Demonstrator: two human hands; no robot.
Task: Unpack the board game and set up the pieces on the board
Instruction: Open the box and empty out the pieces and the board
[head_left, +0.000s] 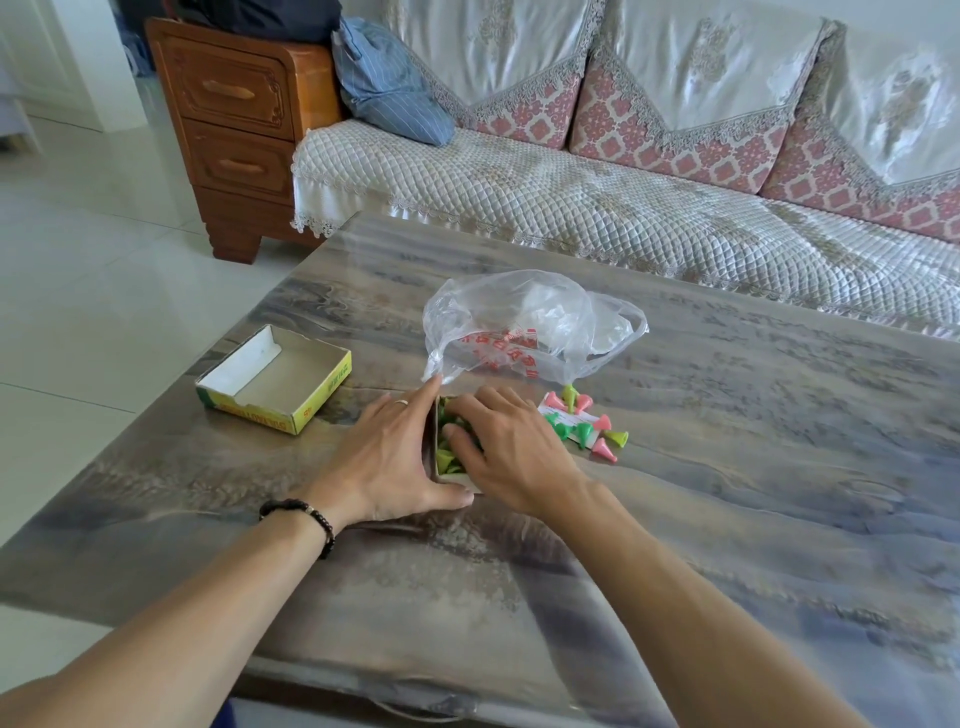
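A small cardboard box tray (435, 467) with yellow-green and green cone pieces (448, 459) sits mid-table between my hands. My left hand (387, 457) lies flat against the tray's left wall, fingers straight, thumb along its near end. My right hand (506, 449) reaches into the tray from the right, fingers curled down among the pieces; whether it grips one is hidden. Several pink, green and yellow cones (589, 426) lie loose on a small paper just right of my right hand. The empty box lid (275, 382) rests upside down to the left.
A crumpled clear plastic bag (530, 325) with red print lies just behind the tray. The marbled table (727, 467) stretches wide to the right. A quilted sofa (571, 192) stands beyond it, a wooden drawer cabinet (234, 119) at back left.
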